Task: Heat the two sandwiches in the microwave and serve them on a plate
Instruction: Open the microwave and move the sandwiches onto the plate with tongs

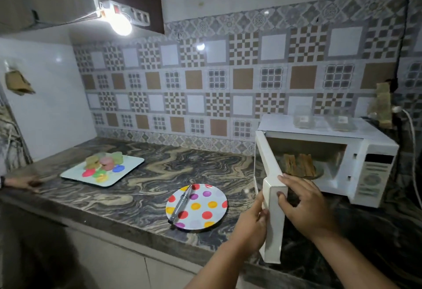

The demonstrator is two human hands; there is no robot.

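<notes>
Both hands are gripping the free edge of the microwave door (pixel 272 218). The left hand (pixel 253 224) is curling round the door's outer face, its fingers hidden behind the panel, only the thumb side showing. The right hand (pixel 303 199) is wrapping over the inner edge, its fingers (pixel 282 195) bending onto the white rim and pinching it. The door is standing wide open, swung out over the front lip of the surface (pixel 141 174).

Just beyond the right fingers, inside the open microwave (pixel 365 170), the two sandwiches (pixel 299 165) are sitting upright and side by side on the turntable, brown-crusted, apparently touching each other. Whether they are warmed cannot be told.

Left of the fingers, the dotted plate (pixel 205 208) is lying on the surface with tongs (pixel 181 203) resting across it. Farther left a square tray (pixel 127 165) is carrying coloured sweets, and another person's hand (pixel 25 183) is resting at the surface's edge.

The risks: with the right fingers lying over the door's inner edge, they could be nipped if the door swings shut; and tugging it could shift the microwave or shake the clear containers (pixel 324 119) on its top.
</notes>
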